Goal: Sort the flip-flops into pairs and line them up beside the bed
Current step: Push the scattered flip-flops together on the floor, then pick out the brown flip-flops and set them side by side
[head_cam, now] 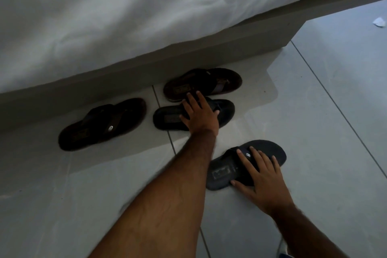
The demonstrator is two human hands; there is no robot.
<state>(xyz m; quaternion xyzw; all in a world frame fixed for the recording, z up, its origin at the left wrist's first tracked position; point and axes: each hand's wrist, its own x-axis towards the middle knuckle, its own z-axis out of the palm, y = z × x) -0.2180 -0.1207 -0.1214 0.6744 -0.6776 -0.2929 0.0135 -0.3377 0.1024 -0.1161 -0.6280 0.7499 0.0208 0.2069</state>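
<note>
Several dark flip-flops lie on the pale tiled floor beside the bed. One brown flip-flop (100,124) lies at the left against the bed base. A second brown flip-flop (219,81) lies further right, close to the base. Just in front of it lies a black flip-flop (167,118), and my left hand (200,114) rests flat on its strap, fingers spread and reaching the brown one's edge. Nearer to me, a second black flip-flop (224,172) lies at an angle. My right hand (258,176) presses on its strap, thumb at the sole's near edge.
The bed (125,16) with a white cover fills the upper left; its grey base (240,35) runs diagonally and ends in a corner at the right. A small white scrap (379,22) lies on the tiles far right. Bare tiled floor (324,111) spreads right and near.
</note>
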